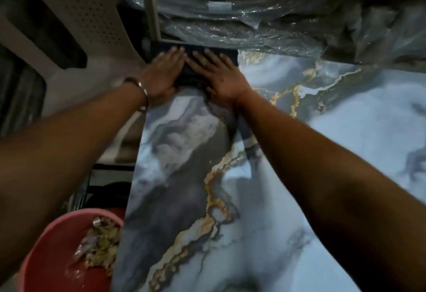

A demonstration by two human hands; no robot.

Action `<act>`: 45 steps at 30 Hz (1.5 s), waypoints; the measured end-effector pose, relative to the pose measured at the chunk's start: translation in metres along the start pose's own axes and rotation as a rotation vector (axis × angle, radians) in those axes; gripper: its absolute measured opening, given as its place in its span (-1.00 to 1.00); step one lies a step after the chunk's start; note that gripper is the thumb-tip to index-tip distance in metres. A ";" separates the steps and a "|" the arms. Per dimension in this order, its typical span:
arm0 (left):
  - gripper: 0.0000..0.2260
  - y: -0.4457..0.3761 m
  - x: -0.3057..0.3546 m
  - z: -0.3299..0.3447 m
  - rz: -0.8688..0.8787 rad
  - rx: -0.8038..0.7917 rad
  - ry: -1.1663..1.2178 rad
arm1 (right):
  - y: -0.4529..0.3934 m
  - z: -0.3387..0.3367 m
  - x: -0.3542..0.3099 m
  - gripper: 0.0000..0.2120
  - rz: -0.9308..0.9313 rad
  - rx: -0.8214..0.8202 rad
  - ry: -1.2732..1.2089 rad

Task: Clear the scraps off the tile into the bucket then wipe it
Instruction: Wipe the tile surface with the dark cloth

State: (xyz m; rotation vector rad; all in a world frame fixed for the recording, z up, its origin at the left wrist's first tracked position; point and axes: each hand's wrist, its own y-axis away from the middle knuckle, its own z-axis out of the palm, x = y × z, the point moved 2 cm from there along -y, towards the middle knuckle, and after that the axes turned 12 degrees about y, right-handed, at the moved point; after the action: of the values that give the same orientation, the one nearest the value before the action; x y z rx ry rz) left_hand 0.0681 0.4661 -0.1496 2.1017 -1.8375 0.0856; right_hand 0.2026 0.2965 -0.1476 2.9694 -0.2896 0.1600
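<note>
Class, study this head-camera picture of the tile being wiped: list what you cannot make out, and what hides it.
- Dark cloth: mostly hidden under left hand and right hand.
- Red bucket: cut off by the bottom edge; left forearm covers its side.
- Scraps: too blurred to identify.
- Tile: near part hidden by right forearm.

Tile (265,199): glossy, smooth, marbled blue-grey with gold veining. Cloth (196,66): dark fabric, matt, lay flat at the far corner. Bucket (53,252): red plastic, wet sheen inside. Bangle (141,91): polished metal. Wrapping (265,22) behind the tile: clear crinkled plastic, shiny. Chair (87,10): off-white perforated plastic, matt.
</note>
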 end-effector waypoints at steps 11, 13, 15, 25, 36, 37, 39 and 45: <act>-0.21 0.005 0.014 0.000 0.010 -0.018 -0.051 | 0.022 -0.004 -0.003 -0.19 -0.012 -0.014 -0.009; -0.17 0.050 0.035 0.012 0.015 0.007 -0.090 | 0.059 -0.003 -0.033 -0.19 -0.021 -0.002 -0.023; -0.13 0.102 0.061 0.031 0.019 -0.007 -0.117 | 0.099 0.000 -0.070 -0.21 -0.036 0.014 -0.047; -0.19 0.357 0.207 0.116 -0.019 -0.040 -0.027 | 0.325 -0.004 -0.260 -0.20 -0.093 -0.019 -0.143; -0.16 0.417 0.259 0.132 -0.088 -0.110 0.136 | 0.387 -0.008 -0.296 -0.10 -0.047 -0.123 -0.140; -0.16 0.410 0.256 0.130 -0.077 -0.107 0.138 | 0.384 -0.007 -0.291 -0.11 -0.038 -0.113 -0.146; -0.18 0.391 0.248 0.127 -0.054 -0.093 0.147 | 0.376 -0.007 -0.278 -0.10 -0.026 -0.088 -0.160; -0.31 0.287 0.219 0.112 -0.036 -0.069 0.144 | 0.326 0.004 -0.196 -0.09 -0.008 -0.021 -0.140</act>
State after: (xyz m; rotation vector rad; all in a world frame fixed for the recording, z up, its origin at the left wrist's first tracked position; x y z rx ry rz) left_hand -0.1960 0.1963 -0.1336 2.0256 -1.6952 0.1580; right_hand -0.0533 0.0160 -0.1288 2.9657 -0.2946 -0.0517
